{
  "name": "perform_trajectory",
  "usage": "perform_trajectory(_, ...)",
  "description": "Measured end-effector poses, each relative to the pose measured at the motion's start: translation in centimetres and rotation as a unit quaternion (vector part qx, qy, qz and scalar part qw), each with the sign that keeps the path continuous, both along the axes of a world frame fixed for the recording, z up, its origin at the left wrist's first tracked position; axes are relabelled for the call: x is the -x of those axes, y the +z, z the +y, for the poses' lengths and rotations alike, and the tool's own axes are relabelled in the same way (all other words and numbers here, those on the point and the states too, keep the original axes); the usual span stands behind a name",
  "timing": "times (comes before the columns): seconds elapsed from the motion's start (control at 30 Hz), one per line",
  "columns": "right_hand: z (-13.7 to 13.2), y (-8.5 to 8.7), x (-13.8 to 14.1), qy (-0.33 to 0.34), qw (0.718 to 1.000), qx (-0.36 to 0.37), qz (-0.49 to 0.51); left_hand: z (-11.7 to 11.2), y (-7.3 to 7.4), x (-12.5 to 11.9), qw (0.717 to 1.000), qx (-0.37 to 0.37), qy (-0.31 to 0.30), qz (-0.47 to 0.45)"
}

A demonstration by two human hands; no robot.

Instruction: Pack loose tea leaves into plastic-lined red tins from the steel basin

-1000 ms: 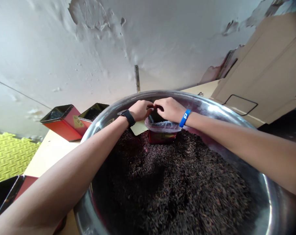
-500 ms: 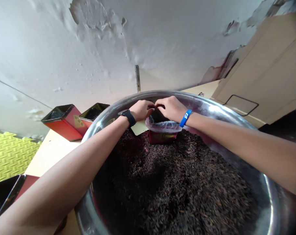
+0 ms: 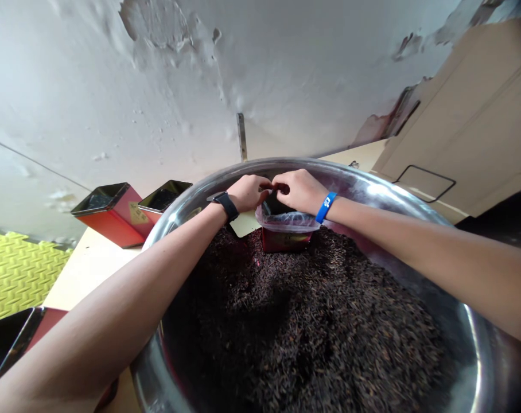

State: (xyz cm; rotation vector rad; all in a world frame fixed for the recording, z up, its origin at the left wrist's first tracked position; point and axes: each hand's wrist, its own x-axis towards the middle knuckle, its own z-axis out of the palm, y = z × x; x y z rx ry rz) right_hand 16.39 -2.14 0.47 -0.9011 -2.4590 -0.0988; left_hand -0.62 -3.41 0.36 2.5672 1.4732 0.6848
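A red tin (image 3: 286, 241) stands on dark loose tea leaves (image 3: 342, 315) inside a large metal basin (image 3: 155, 361). A clear plastic bag (image 3: 288, 222) lines the tin, its edge folded out over the near rim. At the far side of the tin's mouth, my left hand (image 3: 245, 194) has thumb and fingers pinched on the bag's edge. Opposite it, fingertips almost touching, my right hand (image 3: 302, 189) pinches the same edge. Both sets of fingertips partly hide the far rim. A pale flat piece (image 3: 245, 225) lies under my left wrist, left of the tin.
Left of the basin, two open red tins (image 3: 114, 221) (image 3: 155, 211) stand on a light wooden table (image 3: 82, 269). Another open tin (image 3: 45, 327) is at lower left. A cardboard box (image 3: 462, 126) is at right, and a peeling wall (image 3: 286, 74) rises behind.
Both hands stay at the tin's far rim. The right hand's fingers have shifted very slightly, the gap beside its thumb looking wider. The tin and bag keep their place.
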Motion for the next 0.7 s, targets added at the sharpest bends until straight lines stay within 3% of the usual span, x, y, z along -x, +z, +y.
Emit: perform_trajectory(0.7,0.42,-0.57,-0.19,0.037,0.999,0.025,-0.007,-0.15,0.27,-0.22,1.000,-0.006,0.008,0.018)
